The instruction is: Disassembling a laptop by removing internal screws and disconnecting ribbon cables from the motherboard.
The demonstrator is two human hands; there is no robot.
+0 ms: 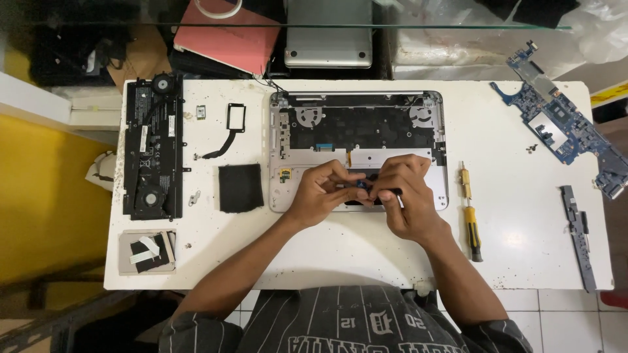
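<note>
On the desk (366, 261): a battery (154, 147) far left, a black pad (240, 187) beside it, two screwdrivers (470, 216), a blue board (562, 124) top right, a grey strip (579, 232) below it.

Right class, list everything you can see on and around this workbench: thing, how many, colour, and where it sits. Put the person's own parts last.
Table: one, white, centre.
Laptop base: one, silver, opened, keyboard underside black, table centre.
Battery pack: one, black, table left.
Black square pad: one, left of the laptop base.
Black frame with cable: one, above the pad.
Small tray: one, grey, with white tape strips, lower left.
Screwdrivers: two, yellow and black, right of the laptop base.
Circuit board: one, blue, upper right.
Grey strip: one, right edge.
Pink notebook: one, beyond the table.
Second laptop: one, silver, closed, beyond the table.
Left hand: on the laptop base, grip on a small dark part.
Right hand: beside it, same part.
</note>
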